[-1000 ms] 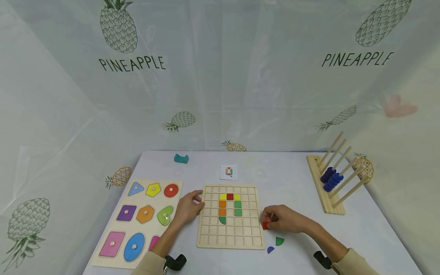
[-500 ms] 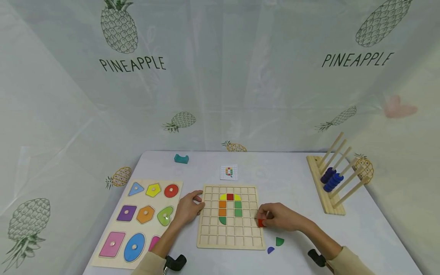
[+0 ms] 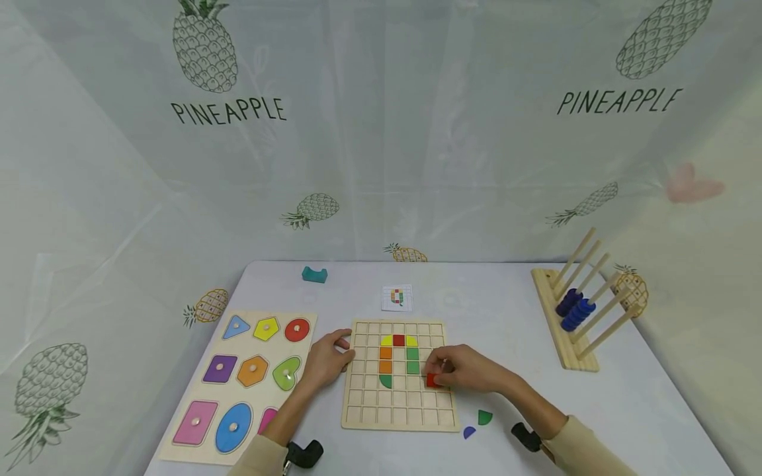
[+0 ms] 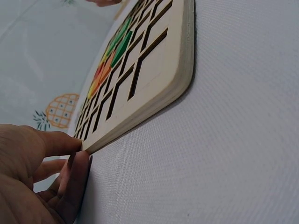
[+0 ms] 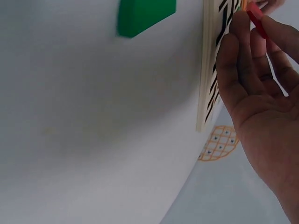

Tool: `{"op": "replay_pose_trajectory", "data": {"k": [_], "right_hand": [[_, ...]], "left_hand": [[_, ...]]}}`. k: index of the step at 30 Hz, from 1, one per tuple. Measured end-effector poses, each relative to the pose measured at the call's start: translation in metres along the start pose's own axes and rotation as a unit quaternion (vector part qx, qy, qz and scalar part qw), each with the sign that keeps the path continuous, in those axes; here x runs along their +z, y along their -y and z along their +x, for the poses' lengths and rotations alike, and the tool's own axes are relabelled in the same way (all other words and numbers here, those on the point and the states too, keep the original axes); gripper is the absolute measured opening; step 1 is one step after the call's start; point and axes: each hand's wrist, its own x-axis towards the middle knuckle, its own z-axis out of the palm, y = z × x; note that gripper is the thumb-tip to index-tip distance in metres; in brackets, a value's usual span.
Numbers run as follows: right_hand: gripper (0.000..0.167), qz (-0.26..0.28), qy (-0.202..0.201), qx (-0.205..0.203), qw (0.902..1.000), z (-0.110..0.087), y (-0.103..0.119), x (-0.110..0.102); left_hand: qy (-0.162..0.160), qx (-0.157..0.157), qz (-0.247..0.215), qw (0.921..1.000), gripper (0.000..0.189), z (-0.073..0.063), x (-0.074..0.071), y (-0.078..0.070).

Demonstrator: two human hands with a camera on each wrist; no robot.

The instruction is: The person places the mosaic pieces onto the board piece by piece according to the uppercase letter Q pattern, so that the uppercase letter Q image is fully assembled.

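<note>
A wooden grid board (image 3: 400, 423) lies on the table, with yellow, red, orange and green pieces set in its upper cells. My left hand (image 3: 324, 359) holds the board by its left edge, thumb and fingertips at the rim in the left wrist view. Over the board's right part, my right hand (image 3: 470, 368) pinches a red square tile (image 3: 432, 380) between thumb and fingers. The right wrist view shows the tile (image 5: 256, 19) tilted and partly covered by the fingertips. On the table beside the board's lower right corner lie a green quarter-circle piece (image 3: 485, 417) and a purple half-circle piece (image 3: 469, 432).
A small card (image 3: 396, 298) with a coloured letter pattern lies behind the board. To the left is a shape puzzle board (image 3: 196, 453). A wooden peg rack (image 3: 580, 360) with blue beads stands at right. A teal block (image 3: 314, 275) sits at the back.
My right hand has carried the red square tile leftward from beside the board to over its right columns. My left hand stays at the board's left edge.
</note>
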Motion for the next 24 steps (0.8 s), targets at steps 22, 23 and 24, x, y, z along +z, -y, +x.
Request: {"op": "replay_pose_trajectory", "data": {"k": [22, 23, 24], "right_hand": [[0.01, -0.01, 0.0, -0.02, 0.9998, 0.043, 0.019, 0.032], [0.01, -0.015, -0.002, -0.021, 0.9997, 0.044, 0.019, 0.033], [0.01, -0.021, -0.004, -0.022, 0.9995, 0.045, 0.019, 0.035]], "left_hand": [[-0.003, 0.003, 0.003, 1.0, 0.048, 0.0, 0.0, 0.0], [-0.004, 0.006, 0.004, 1.0, 0.047, 0.0, 0.0, 0.0], [-0.004, 0.009, 0.004, 0.9999, 0.047, 0.0, 0.0, 0.001]]}}
